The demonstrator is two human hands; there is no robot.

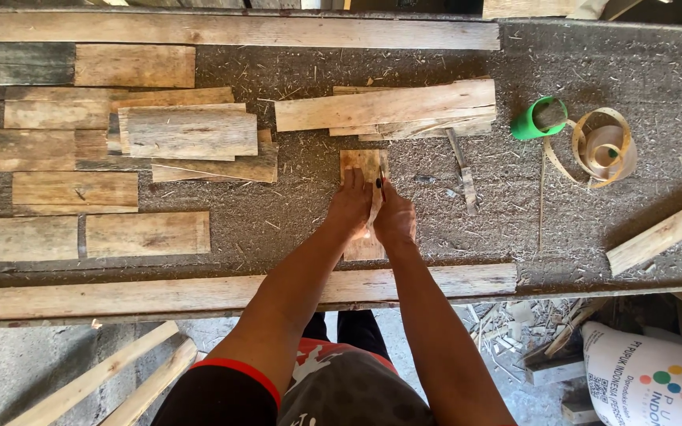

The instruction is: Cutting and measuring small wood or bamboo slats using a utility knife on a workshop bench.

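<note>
- A small wooden board (363, 166) is pressed flat by the left hand (350, 207) near the middle of the workbench (593, 63), its long axis running away from the near edge.
- A dark thin tool (379, 180) is gripped in the closed right hand (395, 219), just beside the left.
- Inside the green cup (532, 122), lying towards the right edge, nothing can be made out.

Two hands working a small board on a sawdust-strewn table

The left hand (349, 207) is pressing flat on a small wooden board (361, 164), while the right hand (395, 219) is closing around a thin dark tool (378, 183) standing against it. Stacked planks (187, 132) are lying to the left, longer boards (384, 106) beyond, and a green cup (538, 119) beside a coiled strip (603, 147) on the right.
</note>
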